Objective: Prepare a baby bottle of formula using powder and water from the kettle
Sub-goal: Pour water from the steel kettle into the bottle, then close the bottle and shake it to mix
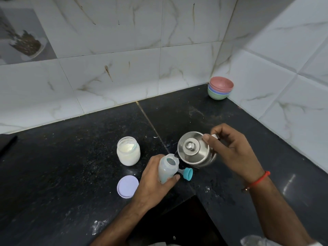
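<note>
My left hand (156, 183) grips a clear baby bottle (167, 167) with its top off, standing on the black counter (71, 157). My right hand (230, 150) holds the handle of a small steel kettle (193, 150), tilted left so its spout rests at the bottle's open mouth. The bottle's teal ring with its teat (186, 173) lies on the counter just right of the bottle. An open glass jar of white powder (128, 150) stands to the left, and its lilac lid (127, 186) lies flat in front of it.
A stack of coloured bowls (220, 87) sits in the far right corner against the tiled walls. White powder is spilled on the counter near the front edge (99, 226). A dark opening (186, 219) drops away below the counter between my arms.
</note>
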Demonstrator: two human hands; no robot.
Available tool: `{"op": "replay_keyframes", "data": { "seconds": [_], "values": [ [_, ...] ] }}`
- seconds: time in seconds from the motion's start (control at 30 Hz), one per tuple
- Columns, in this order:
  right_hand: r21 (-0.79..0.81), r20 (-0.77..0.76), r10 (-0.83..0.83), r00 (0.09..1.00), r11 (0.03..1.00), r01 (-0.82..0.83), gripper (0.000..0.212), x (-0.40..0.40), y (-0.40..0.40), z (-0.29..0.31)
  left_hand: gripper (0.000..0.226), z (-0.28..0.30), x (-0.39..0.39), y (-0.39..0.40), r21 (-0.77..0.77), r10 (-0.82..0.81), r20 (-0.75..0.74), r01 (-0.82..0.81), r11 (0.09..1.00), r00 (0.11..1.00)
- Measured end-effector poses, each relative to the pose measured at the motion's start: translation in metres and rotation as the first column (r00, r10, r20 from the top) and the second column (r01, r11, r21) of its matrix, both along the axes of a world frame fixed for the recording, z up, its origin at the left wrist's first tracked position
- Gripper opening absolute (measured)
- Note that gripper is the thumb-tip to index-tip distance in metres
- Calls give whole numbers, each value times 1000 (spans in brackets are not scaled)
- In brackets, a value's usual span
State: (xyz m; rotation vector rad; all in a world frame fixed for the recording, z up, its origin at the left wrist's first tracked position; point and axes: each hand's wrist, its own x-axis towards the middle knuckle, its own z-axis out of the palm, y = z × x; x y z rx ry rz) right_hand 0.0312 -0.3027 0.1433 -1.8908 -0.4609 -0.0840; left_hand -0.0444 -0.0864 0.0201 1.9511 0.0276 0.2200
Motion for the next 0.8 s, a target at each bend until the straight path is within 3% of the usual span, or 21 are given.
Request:
{"op": "replay_keyframes", "data": {
  "seconds": [0.13,0.27,0.37,0.47,0.63,0.8],
  "values": [
    [337,-260,-72,963,928,160,12,7,-5,-40,49,-1,-1,1,-54,14,-36,-16,998,999],
    [482,-440,-156,885,790,378,15,26,-11,-91,50,-5,-6,4,-115,20,-86,-30,993,996],
    [494,-520,-244,818,695,522,20,39,-14,-129,56,-6,-10,5,-143,55,-98,-68,987,994],
    [473,-568,-316,760,630,616,22,44,-14,-156,48,-7,-13,7,-188,103,-108,-123,974,989],
    [459,-592,-338,732,605,651,20,43,-13,-181,43,-3,-21,10,-256,180,-134,-210,944,974],
    [443,-615,-348,707,590,675,21,45,-10,-192,40,-6,-28,10,-205,188,-150,-217,955,971]
  ]
}}
